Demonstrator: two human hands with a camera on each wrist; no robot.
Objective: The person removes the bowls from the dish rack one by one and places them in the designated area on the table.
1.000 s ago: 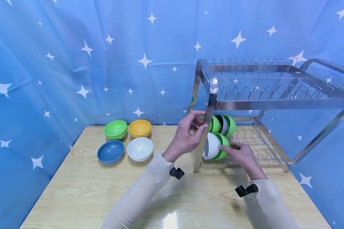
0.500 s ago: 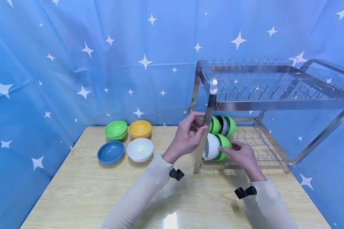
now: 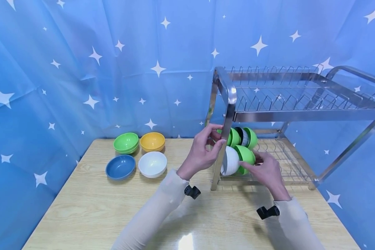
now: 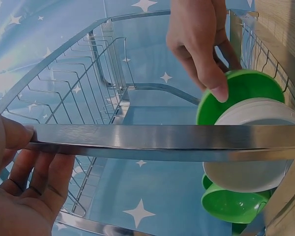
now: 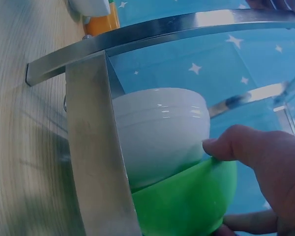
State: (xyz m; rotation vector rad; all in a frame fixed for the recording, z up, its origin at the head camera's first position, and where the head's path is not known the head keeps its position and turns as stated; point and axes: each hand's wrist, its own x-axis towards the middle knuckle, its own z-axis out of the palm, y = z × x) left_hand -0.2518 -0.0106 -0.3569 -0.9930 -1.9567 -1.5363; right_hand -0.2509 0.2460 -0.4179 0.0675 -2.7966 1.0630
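My left hand (image 3: 203,152) grips the front left upright of a metal dish rack (image 3: 227,119), thumb on one side and fingers on the other in the left wrist view. With my right hand (image 3: 267,172) I hold a green bowl (image 3: 245,155) on the lower shelf. In the right wrist view, my thumb lies at the rim of this green bowl (image 5: 191,201) and the fingers are partly hidden beyond it. A white bowl (image 3: 231,162) stands on edge directly left of it, partly behind the upright. Behind them, more green bowls (image 3: 252,138) and a black-patterned bowl (image 3: 244,137) stand on edge.
On the wooden table (image 3: 90,208) at left sit stacked green bowls (image 3: 126,141), a yellow bowl (image 3: 152,140), a blue bowl (image 3: 121,166) and a white bowl (image 3: 153,164). The rack's upper wire tier (image 3: 287,93) overhangs the lower shelf. A starry blue curtain (image 3: 128,76) hangs behind.
The green bowl in my right hand has shifted slightly right and tilted, opening a little away from the white bowl. My left hand stays on the upright.
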